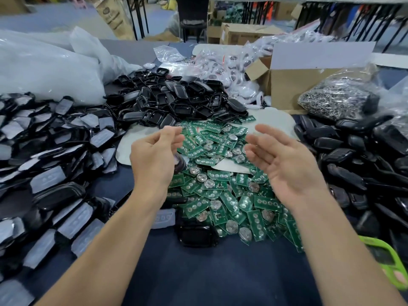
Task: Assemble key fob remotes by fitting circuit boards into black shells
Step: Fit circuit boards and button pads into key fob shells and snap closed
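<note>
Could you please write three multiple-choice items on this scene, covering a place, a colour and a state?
1. Where is the board pile? A. in a box B. on the table, centre C. on the floor
2. What colour are the boards? A. red B. blue C. green
3. How is the right hand? A. open, empty B. gripping a shell C. pressing a board
Answers: 1 B: the pile spreads over the table's centre. 2 C: their faces are green. 3 A: fingers relaxed, palm bare.
</note>
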{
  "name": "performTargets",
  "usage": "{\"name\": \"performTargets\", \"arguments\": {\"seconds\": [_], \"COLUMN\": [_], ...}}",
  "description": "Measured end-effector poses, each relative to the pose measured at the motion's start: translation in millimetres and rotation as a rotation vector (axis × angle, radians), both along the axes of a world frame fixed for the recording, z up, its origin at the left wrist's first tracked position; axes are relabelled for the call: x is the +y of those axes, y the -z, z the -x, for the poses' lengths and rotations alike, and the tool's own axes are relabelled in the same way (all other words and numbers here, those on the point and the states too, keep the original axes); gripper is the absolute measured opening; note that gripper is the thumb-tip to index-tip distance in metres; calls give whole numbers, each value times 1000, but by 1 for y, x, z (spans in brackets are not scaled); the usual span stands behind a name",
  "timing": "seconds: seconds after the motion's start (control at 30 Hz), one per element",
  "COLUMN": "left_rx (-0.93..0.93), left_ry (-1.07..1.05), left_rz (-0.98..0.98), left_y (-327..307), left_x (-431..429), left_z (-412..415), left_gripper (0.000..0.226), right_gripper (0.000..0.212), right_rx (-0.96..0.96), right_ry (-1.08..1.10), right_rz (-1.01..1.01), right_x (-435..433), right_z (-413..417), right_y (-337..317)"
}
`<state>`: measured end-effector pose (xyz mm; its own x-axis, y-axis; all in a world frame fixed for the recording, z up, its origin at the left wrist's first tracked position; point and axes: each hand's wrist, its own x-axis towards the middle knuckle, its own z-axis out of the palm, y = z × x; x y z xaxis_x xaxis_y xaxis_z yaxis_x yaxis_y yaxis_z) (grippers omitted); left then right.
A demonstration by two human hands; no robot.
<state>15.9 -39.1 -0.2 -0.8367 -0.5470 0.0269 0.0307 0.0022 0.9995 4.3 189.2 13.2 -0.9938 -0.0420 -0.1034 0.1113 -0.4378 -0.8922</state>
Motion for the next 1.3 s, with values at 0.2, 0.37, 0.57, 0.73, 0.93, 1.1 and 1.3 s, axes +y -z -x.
{"name": "performTargets", "arguments": {"seconds": [0.2,0.37,0.57,0.73,0.93,1.1,1.3], "left_rx": [2,-35,-75,-102,37,101,125], "left_ry": [-203,-250,-274,-244,65,262,372], "left_rz": [151,155,72,45,349,525,223], "left_y": [0,-1,0,1,0,6,1], "left_x": [-21,-26,-37,-37,-25,-5,-4], "left_z": [4,8,16,17,10,4,4], "left_gripper": [21,31,28,25,35,47,45], "right_gripper": [34,42,29,19,32,33,31], "right_rx": [223,413,465,536,141,97,92], "right_ry": [26,-195,-406,-150,141,-4,-205], "right_rz": [-859,-1302,-1638,-1440,-668,-429,-316], "right_x": [-60,-120,-169,-156,-118,-95,-72], "right_z": [9,52,84,65,30,9,7], "right_y": [1,-10,-1,6,0,-4,-7]}}
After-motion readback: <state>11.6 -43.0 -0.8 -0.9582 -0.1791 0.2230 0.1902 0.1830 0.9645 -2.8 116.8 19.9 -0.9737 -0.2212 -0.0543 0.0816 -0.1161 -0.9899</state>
